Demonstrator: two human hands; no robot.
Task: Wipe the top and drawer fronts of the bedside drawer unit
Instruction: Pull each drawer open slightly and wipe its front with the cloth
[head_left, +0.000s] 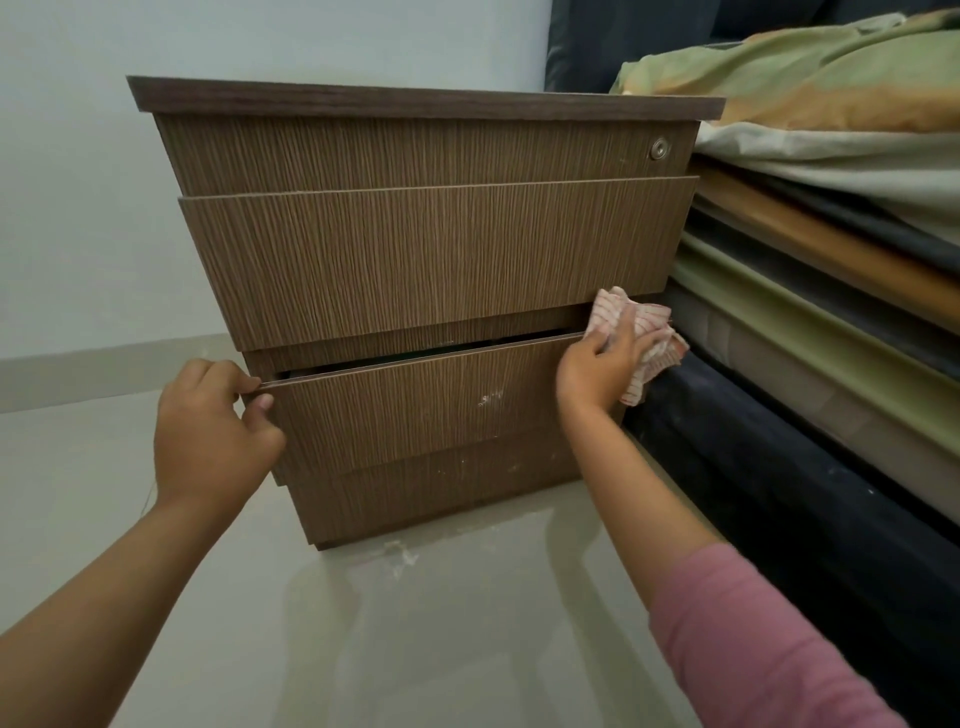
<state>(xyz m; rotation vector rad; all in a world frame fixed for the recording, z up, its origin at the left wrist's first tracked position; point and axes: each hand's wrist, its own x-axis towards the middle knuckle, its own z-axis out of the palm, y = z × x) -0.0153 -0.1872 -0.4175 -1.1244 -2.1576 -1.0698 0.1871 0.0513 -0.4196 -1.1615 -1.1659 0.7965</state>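
Your right hand (597, 364) presses a striped cloth (644, 338) against the top right corner of the lower drawer front (415, 410), fingers spread flat over the fabric with part of it bunched and hanging off toward the dark bed base (779, 467). Your left hand (213, 436) pinches the same drawer's top left corner, thumb in front and fingertips curled over the edge, holding the drawer slightly open. The bedside drawer unit (415, 260) stands on the pale floor (363, 623), just beside the stacked bedding (831, 234) to its right. Whitish marks (491, 397) sit on the lower drawer front, left of the cloth and below its level; they appear unwiped. Keep the left grip firm so the drawer does not slide under pressure. Gather the loose cloth under the palm, draw it leftward along the top edge, then work down across the marks in overlapping passes following the grain. Keep fingertips clear of the gap above the drawer.
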